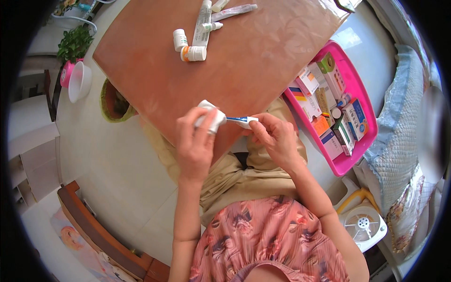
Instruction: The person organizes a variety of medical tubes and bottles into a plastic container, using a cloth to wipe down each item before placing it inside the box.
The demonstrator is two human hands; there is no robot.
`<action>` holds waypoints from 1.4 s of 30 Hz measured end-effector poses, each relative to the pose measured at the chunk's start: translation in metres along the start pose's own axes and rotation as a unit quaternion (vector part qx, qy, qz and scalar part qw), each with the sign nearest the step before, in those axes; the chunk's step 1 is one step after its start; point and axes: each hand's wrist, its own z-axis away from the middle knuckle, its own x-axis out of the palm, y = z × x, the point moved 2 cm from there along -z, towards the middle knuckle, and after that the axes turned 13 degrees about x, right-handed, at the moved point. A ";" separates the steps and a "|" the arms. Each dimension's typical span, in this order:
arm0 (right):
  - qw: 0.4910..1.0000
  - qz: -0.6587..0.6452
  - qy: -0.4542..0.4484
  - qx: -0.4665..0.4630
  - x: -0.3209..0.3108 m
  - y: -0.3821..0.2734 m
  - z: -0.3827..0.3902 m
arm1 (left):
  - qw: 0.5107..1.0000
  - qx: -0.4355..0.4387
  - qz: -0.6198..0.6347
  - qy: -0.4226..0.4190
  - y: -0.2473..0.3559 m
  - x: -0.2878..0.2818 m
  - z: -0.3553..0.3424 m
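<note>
Over the near corner of the brown table, my left hand (194, 143) is closed on a crumpled white wipe (216, 123), which wraps the left end of a slim blue-and-white tube (240, 120). My right hand (280, 141) pinches the white right end of that tube between thumb and fingers. The part of the tube inside the wipe is hidden. Farther off on the table lie a white bottle (179, 40), a white bottle with an orange band (193, 53), a small dropper bottle (212, 27), a long clear-and-white packet (202, 28) and a pale tube (234, 11).
The brown table (141, 51) narrows to a corner at my lap. A pink tray (361, 152) with several medicine boxes stands at its right side. A white fan-like appliance (363, 223) is at the lower right. A green bin (112, 105) sits by the table's left edge.
</note>
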 end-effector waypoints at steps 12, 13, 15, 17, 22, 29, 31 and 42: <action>0.990 -0.052 -0.022 -0.129 -0.003 -0.001 -0.005 | 0.986 -0.084 0.134 -0.047 0.003 0.015 -0.008; 0.986 -0.115 -0.042 -0.116 0.002 -0.001 -0.007 | 0.983 -0.088 0.152 -0.045 0.011 0.019 -0.007; 0.978 -0.171 -0.063 -0.100 0.002 0.003 -0.007 | 0.969 -0.128 0.207 -0.039 0.018 0.023 -0.004; 0.979 -0.173 -0.058 -0.091 -0.001 0.007 -0.006 | 0.936 -0.218 0.274 0.023 0.016 0.026 0.000; 0.996 0.015 -0.025 -0.086 -0.012 -0.008 0.006 | 0.880 -0.268 0.382 0.087 0.019 0.015 -0.017; 0.973 0.167 -0.096 -0.129 -0.009 -0.018 0.021 | 0.914 -0.233 0.331 -0.031 0.026 0.027 -0.001; 0.974 0.145 -0.123 -0.124 -0.010 -0.015 0.025 | 0.892 -0.283 0.353 0.020 0.023 0.024 0.003; 0.933 0.295 -0.066 -0.195 -0.027 -0.002 0.029 | 0.706 -0.264 0.657 0.018 0.035 0.023 -0.014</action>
